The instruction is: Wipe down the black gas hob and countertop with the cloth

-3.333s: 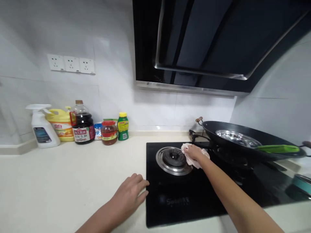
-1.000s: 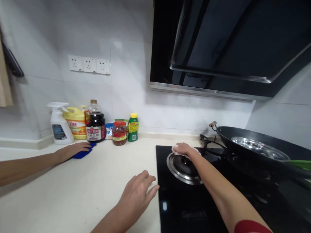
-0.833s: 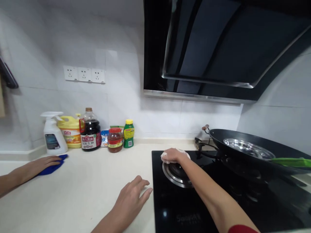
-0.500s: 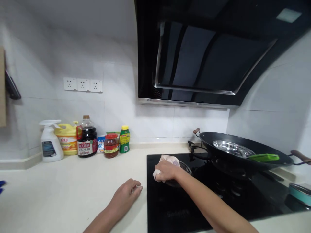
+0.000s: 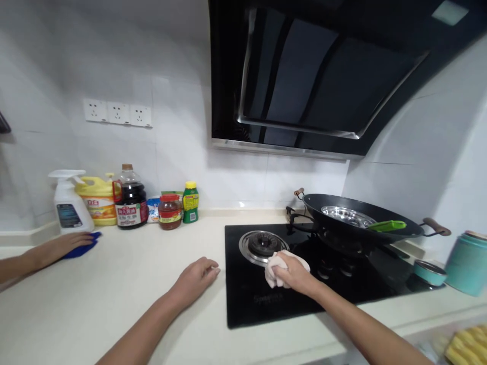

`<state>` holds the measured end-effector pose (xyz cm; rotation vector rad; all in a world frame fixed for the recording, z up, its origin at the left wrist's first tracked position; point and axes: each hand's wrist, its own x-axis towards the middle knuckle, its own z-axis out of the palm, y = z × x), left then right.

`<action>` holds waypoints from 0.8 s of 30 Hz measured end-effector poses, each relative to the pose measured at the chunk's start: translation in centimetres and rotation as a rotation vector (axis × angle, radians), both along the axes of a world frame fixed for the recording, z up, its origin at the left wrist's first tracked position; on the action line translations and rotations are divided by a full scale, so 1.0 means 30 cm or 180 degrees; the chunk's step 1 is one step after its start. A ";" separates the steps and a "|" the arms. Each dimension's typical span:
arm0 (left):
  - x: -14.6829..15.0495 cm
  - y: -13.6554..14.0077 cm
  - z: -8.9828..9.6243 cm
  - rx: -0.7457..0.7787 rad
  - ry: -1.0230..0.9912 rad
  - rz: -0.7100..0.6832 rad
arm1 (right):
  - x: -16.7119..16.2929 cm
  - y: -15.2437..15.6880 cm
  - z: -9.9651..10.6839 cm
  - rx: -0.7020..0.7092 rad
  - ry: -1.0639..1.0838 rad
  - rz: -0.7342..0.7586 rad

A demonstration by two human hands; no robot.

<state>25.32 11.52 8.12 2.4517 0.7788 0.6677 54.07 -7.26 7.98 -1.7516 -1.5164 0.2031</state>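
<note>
A crumpled whitish cloth [image 5: 275, 271] is bunched under my right hand [image 5: 294, 274], whose fingers are wrapped round it. It lies on the black glass cooktop [image 5: 247, 309], just in front of the left burner [image 5: 263, 245] and over part of its metal ring. My left hand [image 5: 196, 279] rests on the pale counter [image 5: 182, 334], left of the cooktop edge. Its fingers are loosely bent, the thumb stands a little apart, and it holds nothing.
Another person's hand [image 5: 70, 245] presses a blue cloth [image 5: 84, 247] on the counter at left. Behind stand a spray bottle [image 5: 70, 210], a soy sauce bottle [image 5: 131, 203] and a red-lidded jar [image 5: 170, 213]. A big wok [image 5: 342, 230] covers the right burner; teal containers [image 5: 466, 263] stand at right.
My right hand has moved right and nearer with the cloth, baring the left burner. The other person's hand with the blue cloth has come into view. My view has tilted down.
</note>
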 end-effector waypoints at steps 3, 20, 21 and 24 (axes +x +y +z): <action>-0.001 0.013 -0.008 0.0037 -0.0063 -0.0036 | -0.031 -0.011 0.053 0.0290 0.1133 0.0008; -0.006 0.011 -0.002 0.0055 -0.0193 -0.0171 | 0.140 -0.112 0.039 0.0290 0.0000 -0.1177; -0.007 0.010 -0.001 0.0039 -0.0186 -0.0181 | 0.124 -0.115 0.051 0.0208 -0.0159 -0.1150; -0.011 0.007 0.003 -0.0016 -0.0139 -0.0200 | 0.016 -0.088 0.053 -0.0627 -0.0627 -0.0844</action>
